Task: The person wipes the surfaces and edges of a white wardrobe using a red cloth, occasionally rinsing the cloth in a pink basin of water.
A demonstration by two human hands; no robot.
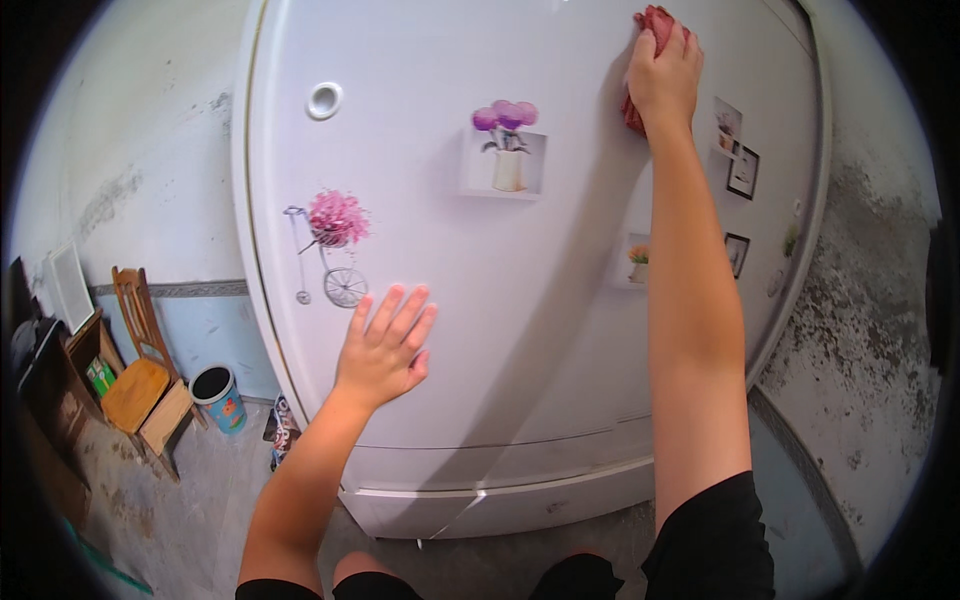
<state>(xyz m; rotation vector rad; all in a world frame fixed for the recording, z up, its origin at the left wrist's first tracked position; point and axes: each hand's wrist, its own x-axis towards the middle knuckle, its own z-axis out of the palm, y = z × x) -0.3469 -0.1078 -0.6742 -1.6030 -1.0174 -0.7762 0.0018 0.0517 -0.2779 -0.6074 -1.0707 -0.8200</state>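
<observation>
A tall white wardrobe [470,350] with printed flower pictures fills the middle of the head view. High on its right part, my right hand [668,80] is closed around a red cloth [634,116] held against the door; the hand covers much of the cloth. Lower on the left, my left hand [385,345] has its fingers spread and rests on or close to the door surface, holding nothing. Just above those fingertips is a printed bicycle with pink flowers [338,220]. A round white recessed handle [324,101] sits at the upper left.
At the left stand a wooden chair [143,393] and a blue patterned bin [228,412]. A patterned item [283,432] leans by the wardrobe's lower left corner. The right wall [862,310] has dark stains. My knees show at the bottom edge.
</observation>
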